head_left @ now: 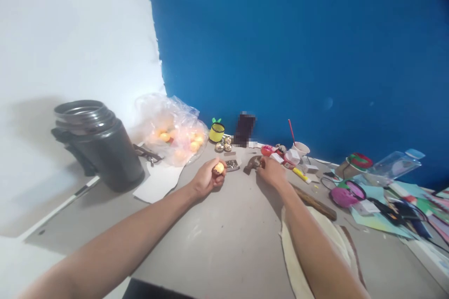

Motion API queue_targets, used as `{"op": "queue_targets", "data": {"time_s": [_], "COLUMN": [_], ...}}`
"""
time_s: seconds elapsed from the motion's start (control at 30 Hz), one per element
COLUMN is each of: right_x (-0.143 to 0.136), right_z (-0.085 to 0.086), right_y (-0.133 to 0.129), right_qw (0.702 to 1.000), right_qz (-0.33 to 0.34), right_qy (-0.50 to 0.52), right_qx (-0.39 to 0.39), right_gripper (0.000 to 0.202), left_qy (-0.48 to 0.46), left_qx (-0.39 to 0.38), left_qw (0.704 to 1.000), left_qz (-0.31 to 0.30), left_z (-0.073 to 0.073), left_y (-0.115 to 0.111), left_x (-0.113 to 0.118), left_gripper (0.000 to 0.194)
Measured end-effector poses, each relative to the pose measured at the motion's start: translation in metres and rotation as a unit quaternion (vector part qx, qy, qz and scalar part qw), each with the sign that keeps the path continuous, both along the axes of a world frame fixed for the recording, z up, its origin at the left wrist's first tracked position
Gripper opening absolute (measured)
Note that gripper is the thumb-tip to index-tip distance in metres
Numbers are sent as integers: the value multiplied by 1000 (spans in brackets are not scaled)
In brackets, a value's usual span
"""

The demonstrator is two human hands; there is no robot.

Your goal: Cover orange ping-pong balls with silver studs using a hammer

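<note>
My left hand (pixel 209 178) is closed around a small orange ball (pixel 219 168) whose lower part looks dark and rough. Just right of it lies a shallow tray (pixel 232 165) filled with small shiny metal bits, too small to name. My right hand (pixel 272 173) has its fingers closed at the head of a hammer (pixel 253 165) lying on the table. The hammer's wooden handle runs back beneath my right forearm. Behind the tray sit several gold studded balls (pixel 223 145), beside a yellow mesh basket (pixel 216 132).
A clear plastic bag (pixel 175 126) of orange balls and a large dark flask (pixel 100 149) stand left. Right are a white cup (pixel 300 149) with a red stick, a yellow tube (pixel 300 174), a pink mesh basket (pixel 347 194), a clear bottle (pixel 394 167) and a cream cloth (pixel 298 252).
</note>
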State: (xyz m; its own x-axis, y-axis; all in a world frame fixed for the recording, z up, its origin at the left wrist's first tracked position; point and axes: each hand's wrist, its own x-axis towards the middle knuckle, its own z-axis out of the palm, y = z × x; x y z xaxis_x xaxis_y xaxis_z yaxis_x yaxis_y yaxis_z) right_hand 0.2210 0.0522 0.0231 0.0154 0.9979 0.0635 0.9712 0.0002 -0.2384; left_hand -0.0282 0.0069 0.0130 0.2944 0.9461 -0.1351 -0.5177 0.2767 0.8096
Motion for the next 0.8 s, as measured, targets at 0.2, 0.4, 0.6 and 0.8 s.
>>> {"op": "queue_targets", "data": {"time_s": [0.2, 0.4, 0.6, 0.8], "right_x": [7, -5, -24, -40], "right_z": [3, 12, 28, 30], "right_y": [1, -13, -27, -36], "right_qw": [998, 993, 934, 919], "right_qz": [6, 61, 119, 212], "right_qy": [-49, -57, -53, -2], "right_qx": [-35, 79, 332, 331], "right_gripper": [26, 16, 20, 32], "left_qy": [58, 199, 216, 255], "left_qx": [64, 141, 153, 160], "left_qw": [996, 968, 962, 951], "left_qz": [25, 54, 71, 74], "left_z": [6, 7, 5, 5], "left_y": [-8, -14, -13, -14], "left_x": [3, 5, 6, 7], "left_gripper": [41, 39, 43, 36]}}
